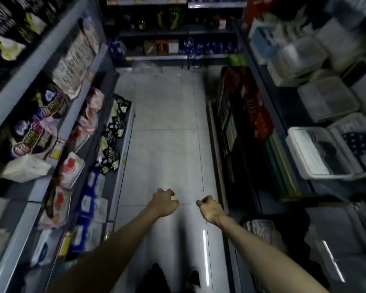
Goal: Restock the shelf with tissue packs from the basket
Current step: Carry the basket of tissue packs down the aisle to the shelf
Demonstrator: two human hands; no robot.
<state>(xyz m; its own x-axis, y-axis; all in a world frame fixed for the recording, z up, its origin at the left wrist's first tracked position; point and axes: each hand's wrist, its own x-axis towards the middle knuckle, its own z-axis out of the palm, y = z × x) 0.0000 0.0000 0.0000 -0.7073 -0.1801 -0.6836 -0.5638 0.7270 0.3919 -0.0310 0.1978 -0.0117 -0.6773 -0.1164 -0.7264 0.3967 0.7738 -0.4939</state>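
Both my arms reach forward over the tiled aisle floor (167,134). My left hand (164,203) has loosely curled, spread fingers and holds nothing. My right hand (209,208) is curled into a loose fist, also empty. The shelf unit (78,121) on my left carries tissue packs: pink-and-white packs (72,168), blue-and-white packs (93,206) lower down, black patterned packs (112,132) on the bottom ledge. A plain white pack (25,168) sticks out from an upper shelf. No basket is in view.
Shelves on the right hold clear plastic containers (319,153) and red boxes (256,115). A further shelf (178,57) with bottles and cartons closes the aisle's far end. My dark shoes (156,275) show at the bottom edge.
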